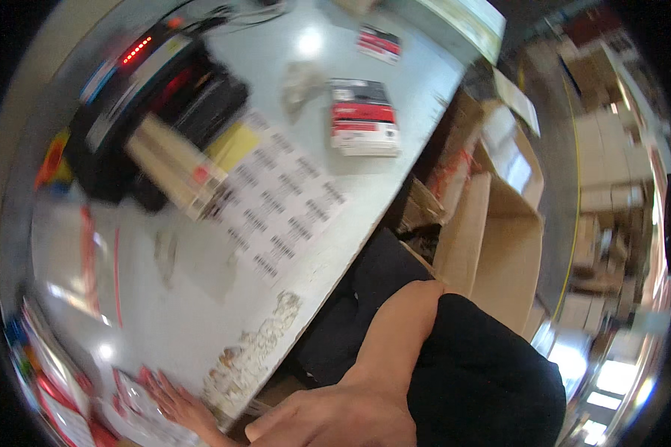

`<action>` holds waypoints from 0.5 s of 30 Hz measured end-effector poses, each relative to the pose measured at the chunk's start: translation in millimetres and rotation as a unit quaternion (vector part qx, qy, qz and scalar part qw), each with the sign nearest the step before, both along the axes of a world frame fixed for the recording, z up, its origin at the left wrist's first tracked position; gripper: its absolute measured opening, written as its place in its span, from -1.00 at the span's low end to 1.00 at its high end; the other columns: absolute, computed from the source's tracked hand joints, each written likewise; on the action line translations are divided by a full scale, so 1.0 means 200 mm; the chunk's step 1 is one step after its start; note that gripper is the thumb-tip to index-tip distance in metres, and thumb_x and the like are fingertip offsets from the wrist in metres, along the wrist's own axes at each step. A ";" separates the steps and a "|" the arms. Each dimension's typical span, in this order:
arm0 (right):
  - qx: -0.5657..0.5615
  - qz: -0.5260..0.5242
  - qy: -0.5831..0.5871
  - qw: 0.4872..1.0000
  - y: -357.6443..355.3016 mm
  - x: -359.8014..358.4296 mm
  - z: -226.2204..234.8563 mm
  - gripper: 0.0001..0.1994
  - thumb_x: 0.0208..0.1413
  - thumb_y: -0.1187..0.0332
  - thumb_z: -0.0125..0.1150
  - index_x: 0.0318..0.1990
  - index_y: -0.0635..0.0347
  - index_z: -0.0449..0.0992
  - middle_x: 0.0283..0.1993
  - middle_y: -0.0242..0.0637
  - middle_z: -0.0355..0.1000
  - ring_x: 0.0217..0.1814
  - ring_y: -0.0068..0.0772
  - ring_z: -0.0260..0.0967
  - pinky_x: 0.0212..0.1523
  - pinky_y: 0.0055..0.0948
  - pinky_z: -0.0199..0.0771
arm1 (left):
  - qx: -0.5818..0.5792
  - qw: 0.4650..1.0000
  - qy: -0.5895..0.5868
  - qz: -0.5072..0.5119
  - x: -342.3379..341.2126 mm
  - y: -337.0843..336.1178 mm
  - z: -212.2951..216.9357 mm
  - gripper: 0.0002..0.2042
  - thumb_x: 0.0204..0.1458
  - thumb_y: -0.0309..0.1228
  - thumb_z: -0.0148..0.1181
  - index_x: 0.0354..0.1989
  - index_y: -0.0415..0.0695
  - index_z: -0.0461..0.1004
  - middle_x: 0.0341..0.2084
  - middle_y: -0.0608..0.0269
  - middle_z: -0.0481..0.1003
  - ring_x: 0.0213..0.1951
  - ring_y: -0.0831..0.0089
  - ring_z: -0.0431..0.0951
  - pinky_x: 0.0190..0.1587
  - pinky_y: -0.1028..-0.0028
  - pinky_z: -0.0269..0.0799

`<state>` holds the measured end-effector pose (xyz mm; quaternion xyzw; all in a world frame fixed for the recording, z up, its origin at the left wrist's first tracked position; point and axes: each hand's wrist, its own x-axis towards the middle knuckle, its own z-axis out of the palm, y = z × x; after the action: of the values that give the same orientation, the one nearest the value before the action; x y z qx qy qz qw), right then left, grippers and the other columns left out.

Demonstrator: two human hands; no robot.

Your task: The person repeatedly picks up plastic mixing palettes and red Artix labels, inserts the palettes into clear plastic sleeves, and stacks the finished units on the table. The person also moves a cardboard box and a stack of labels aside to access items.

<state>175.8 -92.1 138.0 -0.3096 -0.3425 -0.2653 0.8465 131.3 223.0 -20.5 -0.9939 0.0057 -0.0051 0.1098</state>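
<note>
My left hand [175, 406] lies at the lower left with its fingers stretched out and apart. It rests against a clear plastic bag [138, 402] with red print, at the near end of the table. My right hand [335, 419] is beyond the table's near edge, its back toward me. The picture's lower edge cuts off most of its fingers, so whether it holds anything cannot be seen. A black sleeve [484, 372] is pushed up that forearm.
On the white table [194, 290] stand a black machine [164, 97] with red lit digits and a stack of red, black and white cards [364, 123]. A barcode label sheet [283, 197] lies between them. Open cardboard boxes [499, 238] stand right of the table edge. More red-printed bags [60, 387] lie left.
</note>
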 end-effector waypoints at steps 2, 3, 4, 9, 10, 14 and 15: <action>-0.030 0.111 0.050 0.992 -0.19 0.03 0.01 -0.91 0.15 0.42 0.11 -0.35 0.23 0.44 -0.44 -0.18 0.30 -0.45 -0.26 0.27 -0.47 -0.30 0.26 | -0.026 0.997 0.023 0.073 0.03 -0.04 0.05 -0.53 0.26 -0.19 -0.30 0.31 -0.06 0.14 0.31 0.14 0.10 0.35 0.08 0.00 0.30 0.05 -0.11; -0.037 0.090 0.038 0.995 -0.27 0.03 0.01 -0.89 0.13 0.37 0.15 -0.35 0.22 0.45 -0.43 -0.18 0.30 -0.44 -0.25 0.27 -0.46 -0.29 0.26 | -0.035 0.999 0.015 0.029 0.05 -0.08 0.08 -0.50 0.24 -0.24 -0.34 0.33 -0.14 0.06 0.33 0.06 0.04 0.34 -0.03 -0.04 0.29 0.03 -0.10; -0.044 0.068 0.027 0.996 -0.35 0.02 0.01 -0.87 0.10 0.33 0.19 -0.35 0.20 0.46 -0.42 -0.18 0.30 -0.44 -0.24 0.27 -0.46 -0.28 0.26 | -0.044 0.999 0.007 -0.014 0.07 -0.14 0.11 -0.47 0.21 -0.29 -0.38 0.35 -0.22 -0.02 0.34 -0.01 -0.01 0.34 -0.15 -0.07 0.29 0.02 -0.10; -0.182 -0.122 0.095 0.971 -0.75 -0.26 -0.05 -0.96 0.08 0.39 0.02 -0.35 0.10 0.37 -0.35 -0.27 0.34 -0.30 -0.22 0.35 -0.32 -0.26 0.27 | -0.166 0.966 -0.133 -0.149 0.11 -0.67 0.18 -0.50 0.19 -0.30 -0.13 0.30 -0.21 0.09 0.27 -0.09 0.11 0.31 -0.02 0.06 0.27 0.07 0.02; -0.247 -0.236 0.073 0.937 -0.84 -0.35 -0.08 -0.95 0.06 0.38 0.03 -0.37 0.11 0.36 -0.38 -0.27 0.30 -0.32 -0.20 0.33 -0.33 -0.27 0.28 | -0.190 0.953 -0.165 -0.171 0.11 -0.82 0.19 -0.50 0.19 -0.31 -0.08 0.29 -0.21 0.11 0.25 -0.10 0.14 0.30 0.01 0.08 0.27 0.08 0.04; -0.373 -0.445 0.316 0.750 -1.37 -0.78 -0.43 -0.93 -0.04 0.54 0.03 -0.36 0.18 0.38 -0.32 -0.18 0.32 -0.21 -0.09 0.33 -0.13 -0.23 0.36 | -0.424 0.799 -0.187 -0.383 0.21 -1.57 0.21 -0.57 0.20 -0.36 -0.08 0.16 -0.40 0.20 0.17 -0.22 0.23 0.29 -0.11 0.07 0.29 0.02 -0.04; -0.405 -0.524 0.408 0.628 -1.53 -0.94 -0.57 -0.88 -0.01 0.55 0.02 -0.28 0.21 0.38 -0.28 -0.14 0.32 -0.19 -0.08 0.32 -0.10 -0.23 0.37 | -0.471 0.790 -0.134 -0.370 0.19 -1.78 0.20 -0.59 0.18 -0.40 -0.06 0.15 -0.40 0.21 0.17 -0.20 0.23 0.29 -0.10 0.08 0.30 0.01 -0.05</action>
<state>-12.9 -397.7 24.0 -0.8252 0.1853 -0.3448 0.4071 168.7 -133.7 19.9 -0.8337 0.3552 -0.1806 -0.3822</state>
